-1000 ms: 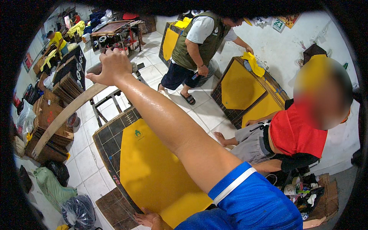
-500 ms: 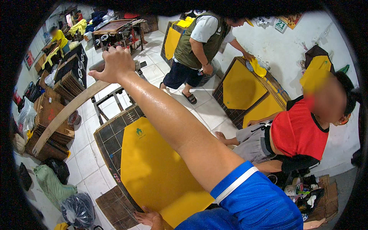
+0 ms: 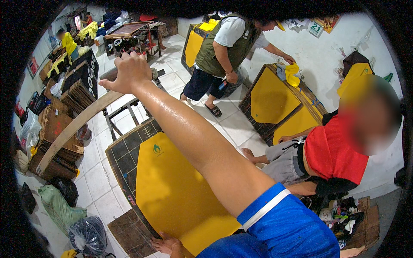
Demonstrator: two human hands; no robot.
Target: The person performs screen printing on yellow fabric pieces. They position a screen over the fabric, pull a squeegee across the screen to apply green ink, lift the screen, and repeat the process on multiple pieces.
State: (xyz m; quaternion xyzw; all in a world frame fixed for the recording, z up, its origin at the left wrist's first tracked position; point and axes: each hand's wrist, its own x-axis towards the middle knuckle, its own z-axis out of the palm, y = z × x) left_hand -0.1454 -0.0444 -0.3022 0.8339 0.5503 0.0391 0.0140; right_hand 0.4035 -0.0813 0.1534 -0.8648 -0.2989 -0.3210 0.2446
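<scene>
My right arm, in a blue sleeve with a white band, reaches up and left across the view. At its end my right hand (image 3: pixel 129 74) is closed over the end of a long wooden bar (image 3: pixel 79 122), by a grey cylindrical fitting (image 3: pixel 161 72). The bar looks curved in this view. Below the arm, a large yellow sheet (image 3: pixel 172 189) with a small green emblem lies on a dark gridded board (image 3: pixel 124 164). My left hand (image 3: pixel 167 245) rests with fingers apart at the board's near edge, beside the sheet.
A person in a green vest (image 3: pixel 228 41) stands beyond, by boards with yellow pieces (image 3: pixel 273 101). Close on the right is a person in red (image 3: pixel 335 150). Stacked brown boards (image 3: pixel 60 137) and bags (image 3: pixel 88 234) line the left; a cluttered box (image 3: pixel 368 223) sits lower right.
The vested person's hand has lifted slightly off the yellow cloth; a small object shows in their other hand. The person in red has shifted their head. My hands have stayed in place.
</scene>
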